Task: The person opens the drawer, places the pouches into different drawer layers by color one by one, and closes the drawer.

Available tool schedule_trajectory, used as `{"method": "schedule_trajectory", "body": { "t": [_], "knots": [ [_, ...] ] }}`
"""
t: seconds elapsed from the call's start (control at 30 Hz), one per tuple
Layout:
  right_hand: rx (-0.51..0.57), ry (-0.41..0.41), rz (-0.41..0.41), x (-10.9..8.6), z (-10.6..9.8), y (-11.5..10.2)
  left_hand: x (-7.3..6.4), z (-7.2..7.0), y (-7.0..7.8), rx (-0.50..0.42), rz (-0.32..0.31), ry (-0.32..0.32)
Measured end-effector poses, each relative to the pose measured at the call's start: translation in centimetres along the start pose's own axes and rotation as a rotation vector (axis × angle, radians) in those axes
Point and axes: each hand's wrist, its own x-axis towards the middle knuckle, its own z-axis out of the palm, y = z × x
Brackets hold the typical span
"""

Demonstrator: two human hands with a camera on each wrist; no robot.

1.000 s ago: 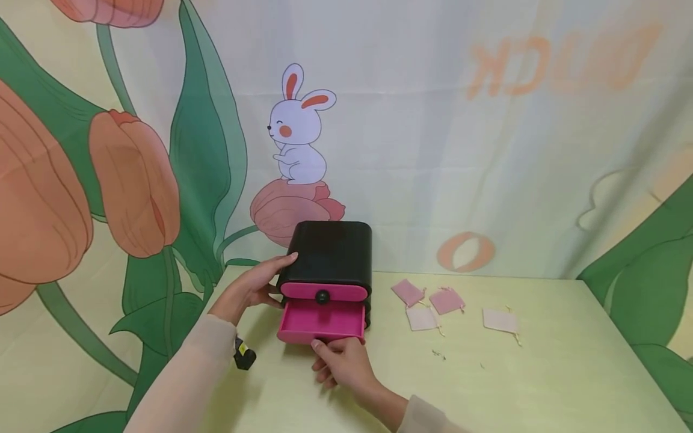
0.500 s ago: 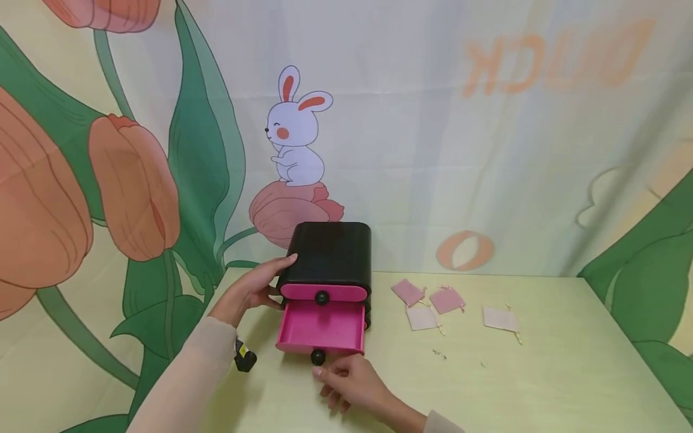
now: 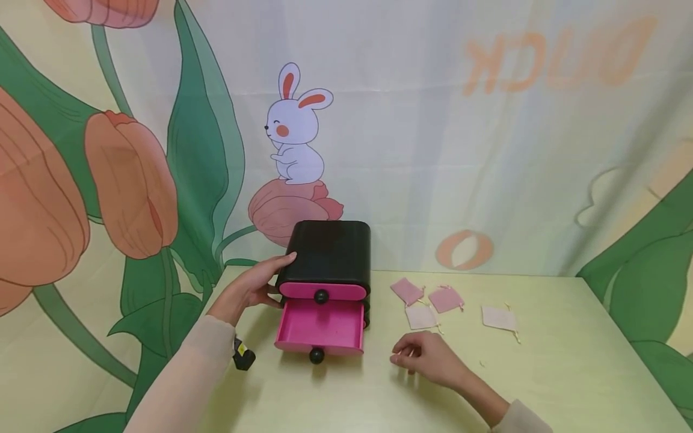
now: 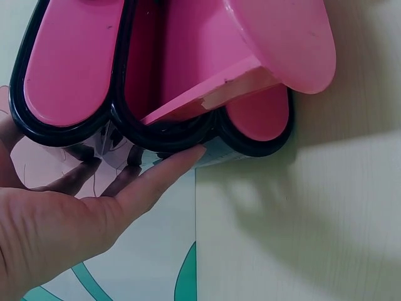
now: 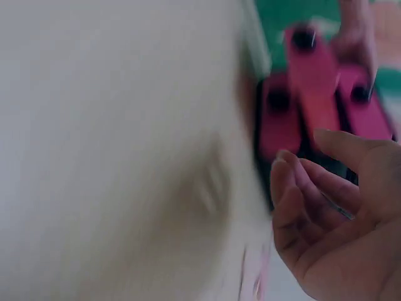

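A black mini drawer cabinet (image 3: 330,252) with pink drawer fronts stands at the back of the table. Its middle drawer (image 3: 325,325) is pulled out, showing a bare pink inside and a round black knob (image 3: 316,355). My left hand (image 3: 251,288) rests along the cabinet's left side, thumb at the top edge; in the left wrist view the fingers (image 4: 160,179) lie straight against the side wall. To the right of the drawer, my right hand (image 3: 428,359) hangs over the table with loosely bent fingers and holds nothing. The lower drawer is mostly hidden in the head view.
Right of the cabinet lie two dark pink drawstring pouches (image 3: 407,291) and a pale pouch (image 3: 420,316). Another pale pouch (image 3: 499,318) lies farther right, with a tiny item (image 3: 482,363) below it. A printed curtain (image 3: 400,150) hangs behind.
The middle drawer slid farther out toward me. My right hand let go of its knob and moved right, now covering the spot where small items lay. My left hand stayed put.
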Motion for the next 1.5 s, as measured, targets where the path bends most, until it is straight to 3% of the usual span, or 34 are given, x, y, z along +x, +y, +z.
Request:
{"method": "schedule_trajectory", "body": {
  "t": [0.13,0.3,0.4,0.57,0.7,0.83,1.1,1.3,1.5],
  "knots": [
    [-0.144,0.221,0.068,0.2,-2.5,3.3,-0.2,-0.2,-0.2,0.008,-0.004,0.009],
    [-0.206,0.416,0.160,0.7,-4.0,6.1,-0.3,-0.2,-0.2,0.010,0.003,0.013],
    [-0.237,0.476,0.199,1.5,-4.1,7.2,-0.1,-0.1,-0.1,0.012,0.004,0.013],
    [-0.280,0.507,0.290,2.8,-3.7,8.4,0.1,0.2,-0.1,0.017,0.004,0.013],
    [-0.241,0.517,0.286,3.2,-3.6,8.2,0.2,0.3,-0.2,0.009,0.004,0.006],
    [-0.180,0.513,0.200,3.3,-4.3,5.9,0.2,0.2,-0.1,0.009,0.005,0.004],
    [-0.069,0.485,-0.065,3.3,-5.1,-2.8,0.0,0.1,0.2,0.013,0.009,0.000],
    [-0.131,0.467,-0.230,4.7,-2.0,-7.9,0.0,0.1,0.2,0.008,0.008,-0.006],
    [-0.299,0.439,-0.407,6.8,2.4,-9.9,0.2,0.2,0.2,0.025,-0.001,0.005]
  ]
}}
